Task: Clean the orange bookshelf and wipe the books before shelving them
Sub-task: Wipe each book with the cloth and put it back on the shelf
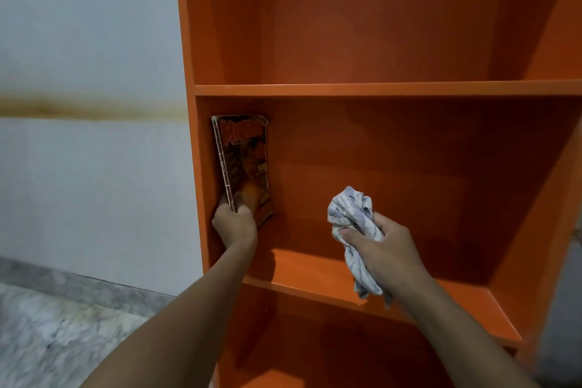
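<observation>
My left hand (234, 224) pinches a book (245, 164) low on its spine, standing it upright against the left wall of the orange bookshelf (378, 90) for support. My right hand (387, 249) has its fingers curled round a bunched cloth (349, 211), ready for wiping.

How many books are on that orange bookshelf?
1: a worn paperback book with a reddish cover stands at the middle compartment's left end, its lower edge gripped by the left hand. More may lie off-camera.

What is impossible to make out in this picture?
Head view:
1. Book, lower edge: left hand covers it.
2. Book title: blurred.
3. Bookshelf, top and right side: cut off by the frame.
4. Cloth, middle: right hand covers it.
</observation>
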Demonstrator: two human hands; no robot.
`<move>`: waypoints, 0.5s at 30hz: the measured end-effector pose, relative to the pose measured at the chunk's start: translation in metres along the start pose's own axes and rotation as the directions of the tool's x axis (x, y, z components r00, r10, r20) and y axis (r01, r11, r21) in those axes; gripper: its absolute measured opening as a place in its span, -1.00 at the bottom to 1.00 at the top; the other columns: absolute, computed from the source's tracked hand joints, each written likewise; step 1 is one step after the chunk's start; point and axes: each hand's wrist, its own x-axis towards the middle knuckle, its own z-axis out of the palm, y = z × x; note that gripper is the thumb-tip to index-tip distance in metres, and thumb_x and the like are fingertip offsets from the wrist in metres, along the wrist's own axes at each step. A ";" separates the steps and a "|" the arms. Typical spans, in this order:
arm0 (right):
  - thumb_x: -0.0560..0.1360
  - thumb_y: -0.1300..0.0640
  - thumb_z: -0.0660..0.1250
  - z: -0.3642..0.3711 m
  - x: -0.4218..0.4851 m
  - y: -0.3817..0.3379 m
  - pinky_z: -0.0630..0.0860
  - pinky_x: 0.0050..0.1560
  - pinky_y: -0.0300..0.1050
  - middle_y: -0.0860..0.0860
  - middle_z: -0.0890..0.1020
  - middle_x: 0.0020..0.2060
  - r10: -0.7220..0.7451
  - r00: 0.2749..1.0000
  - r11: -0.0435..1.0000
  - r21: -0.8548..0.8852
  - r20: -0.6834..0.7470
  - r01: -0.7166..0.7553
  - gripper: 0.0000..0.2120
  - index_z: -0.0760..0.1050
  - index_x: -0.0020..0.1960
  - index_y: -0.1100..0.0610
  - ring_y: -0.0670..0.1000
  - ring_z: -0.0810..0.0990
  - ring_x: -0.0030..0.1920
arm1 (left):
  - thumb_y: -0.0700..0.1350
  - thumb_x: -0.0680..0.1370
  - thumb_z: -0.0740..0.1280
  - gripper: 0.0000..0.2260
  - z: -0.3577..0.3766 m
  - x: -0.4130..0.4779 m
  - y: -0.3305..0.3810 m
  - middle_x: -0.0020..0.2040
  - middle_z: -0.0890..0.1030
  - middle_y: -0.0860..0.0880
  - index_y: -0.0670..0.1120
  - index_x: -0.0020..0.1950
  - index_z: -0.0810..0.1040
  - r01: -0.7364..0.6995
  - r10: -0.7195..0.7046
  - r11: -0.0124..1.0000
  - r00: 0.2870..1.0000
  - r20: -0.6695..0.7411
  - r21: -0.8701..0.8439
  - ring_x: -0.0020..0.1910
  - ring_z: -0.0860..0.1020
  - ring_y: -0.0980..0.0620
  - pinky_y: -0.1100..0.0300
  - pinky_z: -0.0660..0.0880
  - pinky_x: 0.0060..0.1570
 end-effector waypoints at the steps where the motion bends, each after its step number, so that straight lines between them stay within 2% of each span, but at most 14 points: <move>1: 0.52 0.15 0.40 0.001 0.000 0.001 0.52 -0.44 -0.21 -0.02 0.68 -0.37 0.007 1.000 1.000 0.000 0.007 -0.007 -0.94 0.60 -0.07 0.00 -0.12 0.59 -0.50 | -0.03 0.64 0.21 -0.76 -0.001 0.000 0.002 -0.22 0.59 -0.08 -0.16 0.03 0.58 0.023 -0.023 1.000 1.000 -0.001 0.001 -0.19 0.62 -0.15 0.06 0.57 -0.17; 3: 0.52 0.15 0.40 0.005 -0.001 0.002 0.52 -0.45 -0.22 -0.02 0.67 -0.39 0.013 1.000 1.000 0.002 0.024 -0.013 -0.95 0.60 -0.07 0.00 -0.13 0.59 -0.50 | -0.01 0.63 0.23 -0.76 -0.003 0.000 0.006 -0.21 0.59 -0.08 -0.16 -0.01 0.58 0.056 -0.056 0.998 0.998 -0.009 0.002 -0.22 0.60 -0.10 0.12 0.51 -0.19; 7: 0.51 0.14 0.41 0.010 -0.002 0.002 0.53 -0.42 -0.20 -0.01 0.69 -0.34 0.012 1.000 1.000 -0.001 0.014 -0.012 -0.94 0.61 -0.06 -0.02 -0.12 0.60 -0.49 | -0.02 0.62 0.26 -0.76 -0.011 -0.007 0.002 -0.12 0.58 -0.06 -0.17 0.06 0.59 0.088 -0.087 0.995 0.996 -0.028 0.041 -0.26 0.51 0.05 0.18 0.46 -0.16; 12: 0.51 0.15 0.41 0.012 -0.014 0.005 0.49 -0.47 -0.26 -0.05 0.67 -0.38 0.021 1.000 1.000 -0.010 0.022 -0.021 -0.93 0.60 -0.05 -0.02 -0.15 0.59 -0.50 | -0.08 0.62 0.25 -0.79 -0.035 -0.011 -0.002 -0.09 0.60 -0.08 -0.18 0.07 0.58 0.039 -0.051 0.981 0.997 0.055 0.191 -0.26 0.52 0.06 0.25 0.42 -0.30; 15: 0.51 0.17 0.40 0.014 -0.031 0.012 0.50 -0.42 -0.28 -0.08 0.67 -0.36 -0.004 1.000 0.999 -0.044 0.022 0.005 -0.91 0.61 -0.06 -0.02 -0.17 0.61 -0.44 | -0.03 0.60 0.30 -0.72 -0.055 -0.017 0.001 -0.01 0.62 -0.09 -0.19 0.19 0.57 -0.011 -0.020 0.962 0.994 0.108 0.274 -0.07 0.60 -0.05 0.16 0.53 -0.11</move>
